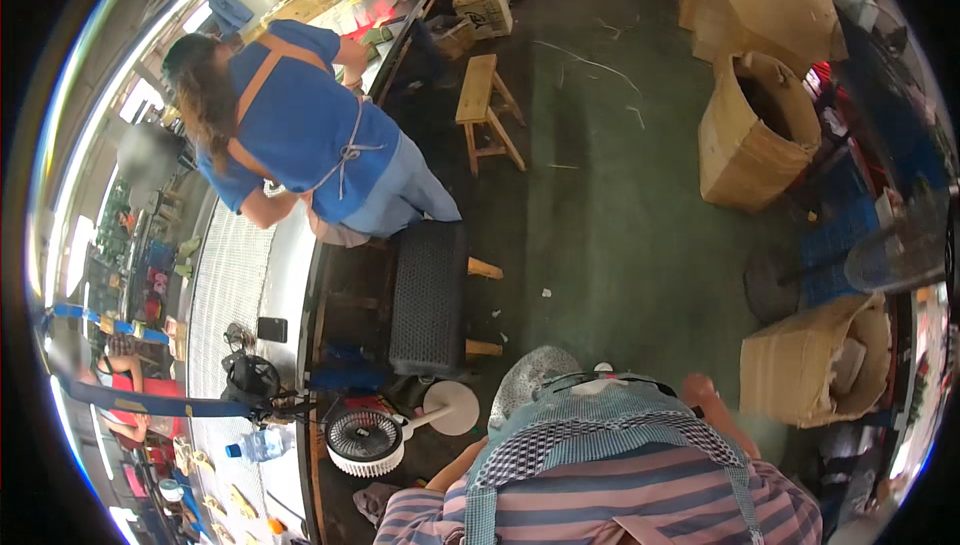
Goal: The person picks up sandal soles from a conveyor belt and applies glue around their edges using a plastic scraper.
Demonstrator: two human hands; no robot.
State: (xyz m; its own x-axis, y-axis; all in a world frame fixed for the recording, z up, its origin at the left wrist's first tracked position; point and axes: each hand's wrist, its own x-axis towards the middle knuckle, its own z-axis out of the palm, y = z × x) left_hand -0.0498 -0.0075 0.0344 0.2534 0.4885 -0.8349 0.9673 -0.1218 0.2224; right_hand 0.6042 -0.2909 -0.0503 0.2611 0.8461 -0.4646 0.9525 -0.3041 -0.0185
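Below, the person's own arms barely showed — the left forearm (455, 467) near the small white fan (365, 441), the right arm (712, 407) raised beside the apron. Neither hand was visible, so their grip could not be told. A co-worker (300, 125) leaned over the desk (235, 275).

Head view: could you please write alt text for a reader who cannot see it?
Seen from above, the wearer's striped shirt and checked apron fill the lower edge; their hands are hidden. Nearby stand a small white fan, a black bench, a co-worker in blue and cardboard boxes.
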